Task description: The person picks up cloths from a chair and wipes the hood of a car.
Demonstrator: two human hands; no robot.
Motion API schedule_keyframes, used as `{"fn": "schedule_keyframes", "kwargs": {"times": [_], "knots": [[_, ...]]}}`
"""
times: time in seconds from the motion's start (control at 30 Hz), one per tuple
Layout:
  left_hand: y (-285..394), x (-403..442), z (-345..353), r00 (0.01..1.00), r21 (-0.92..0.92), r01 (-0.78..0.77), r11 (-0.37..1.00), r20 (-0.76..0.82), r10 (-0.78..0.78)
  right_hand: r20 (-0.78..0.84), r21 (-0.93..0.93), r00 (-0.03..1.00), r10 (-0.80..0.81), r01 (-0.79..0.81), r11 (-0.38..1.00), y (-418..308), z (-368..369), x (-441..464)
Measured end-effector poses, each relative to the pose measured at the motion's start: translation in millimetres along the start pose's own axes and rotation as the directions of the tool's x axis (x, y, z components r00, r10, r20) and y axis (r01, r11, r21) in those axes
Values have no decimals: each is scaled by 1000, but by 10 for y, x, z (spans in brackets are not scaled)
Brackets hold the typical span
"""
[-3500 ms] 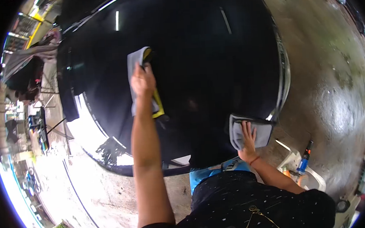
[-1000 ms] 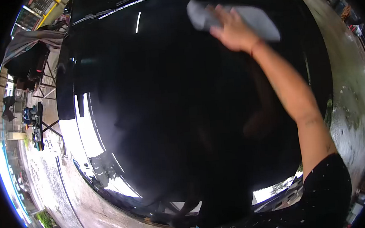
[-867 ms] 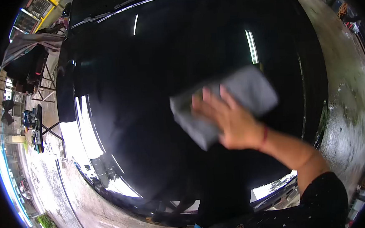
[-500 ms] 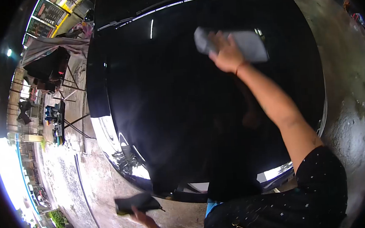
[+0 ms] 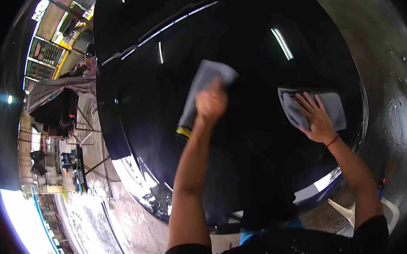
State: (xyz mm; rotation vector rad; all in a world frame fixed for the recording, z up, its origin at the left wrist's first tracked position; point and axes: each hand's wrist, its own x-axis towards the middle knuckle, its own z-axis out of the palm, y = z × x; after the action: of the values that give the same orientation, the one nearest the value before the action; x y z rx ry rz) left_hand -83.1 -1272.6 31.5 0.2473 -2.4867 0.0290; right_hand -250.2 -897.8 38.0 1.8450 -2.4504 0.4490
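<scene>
Nearest, the near edge of the glossy black car hood (image 5: pixel 246 138) is met by the front of a speckled black shirt (image 5: pixel 285 245), while beyond the right forearm a white plastic chair (image 5: pixel 341 208) is partly hidden. Farther in, a folded, flat grey cloth (image 5: pixel 335 107) is pressed to the hood by the right hand (image 5: pixel 319 122), whose fingers are spread over its left part rather than clenched; its long axis is set roughly crosswise, and the hood's right edge lies near its outer end. A little farther out, a long grey cloth with a yellow-and-black end (image 5: pixel 201 87) is held under the left hand (image 5: pixel 212 101), which appears closed over it, though the fingers are too blurred for the exact grasp to be told. That cloth is slanted, its yellow end nearer the body and to the left, its plain grey end farther away and to the right. The two cloths are kept apart by bare black panel, and wide room is left around the left one, especially toward the far side, where the panel is bounded by a thin bright strip (image 5: pixel 186 17). Beyond the left side, a draped grey fabric (image 5: pixel 61 89) is seen.
</scene>
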Motion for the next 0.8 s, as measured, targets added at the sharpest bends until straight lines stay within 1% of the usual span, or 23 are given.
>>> {"fn": "schedule_keyframes", "kwargs": {"times": [0.03, 0.07, 0.1, 0.13, 0.17, 0.2, 0.23, 0.27, 0.3, 0.37, 0.4, 0.43, 0.47, 0.5, 0.57, 0.6, 0.63, 0.67, 0.7, 0.73, 0.77, 0.8], "knots": [[-501, 184, 339, 994, 219, 106, 970, -27, -103, -4, -10, 1000, 8, -8, 1000, -31, -3, 92], [-760, 581, 331, 950, 261, 284, 923, 56, -308, 18, -29, 998, 65, -65, 997, -80, 11, 141], [-822, 1036, 238, 846, 205, 469, 859, 176, -504, 45, -50, 990, 131, -128, 990, -107, 55, 116], [-873, 1196, 439, 884, 167, 438, 883, 97, -457, 8, -58, 993, 122, -121, 991, -87, 119, 112], [-649, 1372, 527, 831, 182, 476, 860, 226, -508, 23, -63, 992, 127, -125, 990, -86, 133, 95], [-327, 1250, 637, 919, 192, 297, 936, 211, -334, 50, -56, 987, 152, -149, 987, -86, 115, 108], [-103, 1047, 824, 964, 266, -59, 962, 266, -14, 64, -42, 982, 177, -175, 984, -96, 134, 164], [244, 836, 752, 919, 112, -169, 979, 377, 115, 43, -65, 986, 164, -161, 985, -73, 190, 176], [115, 741, 628, 918, 123, -168, 978, 382, 110, 40, -55, 987, 156, -154, 987, -61, 224, 226], [-271, 597, 474, 842, 306, -203, 930, 539, 7, 34, -105, 990, 136, -132, 986, -30, 270, 239], [-810, 714, 413, 911, 357, 42, 933, 370, -183, 27, -103, 989, 142, -139, 985, -11, 308, 257], [-1633, 771, 595, 894, 412, 55, 910, 386, -228, 27, -111, 988, 152, -148, 983, -19, 314, 266], [-2306, 968, 483, 815, 266, 349, 899, 387, -431, 35, -79, 986, 164, -161, 984, -33, 282, 306], [-2555, 1144, 314, 764, 268, 583, 767, 140, -630, 41, -42, 983, 178, -176, 984, -50, 271, 323], [-2406, 1636, 431, 708, 262, 640, 723, 164, -686, 55, -59, 981, 188, -185, 981, -31, 322, 334], [-2268, 1905, 781, 742, 208, 568, 796, 290, -605, 58, -67, 978, 200, -196, 978, -13, 337, 330], [-1674, 2128, 844, 803, 129, 504, 854, 294, -518, 64, -73, 975, 211, -207, 976, -3, 348, 343], [-1207, 2281, 961, 837, 56, 419, 906, 363, -410, 57, -24, 979, 197, -195, 980, -6, 331, 363], [-774, 2347, 1049, 878, 5, 298, 954, 390, -276, 64, -15, 981, 185, -184, 983, -16, 359, 361], [-489, 2347, 1314, 906, -16, 89, 996, 416, -75, 43, -60, 985, 170, -167, 984, -5, 406, 369], [-303, 2230, 1289, 974, -147, -41, 988, 213, 72, 20, -108, 988, 153, -150, 983, 16, 444, 431], [-467, 2150, 1262, 958, -46, 20, 999, 286, -7, 45, -143, 983, 177, -169, 975, 12, 468, 442]]}}
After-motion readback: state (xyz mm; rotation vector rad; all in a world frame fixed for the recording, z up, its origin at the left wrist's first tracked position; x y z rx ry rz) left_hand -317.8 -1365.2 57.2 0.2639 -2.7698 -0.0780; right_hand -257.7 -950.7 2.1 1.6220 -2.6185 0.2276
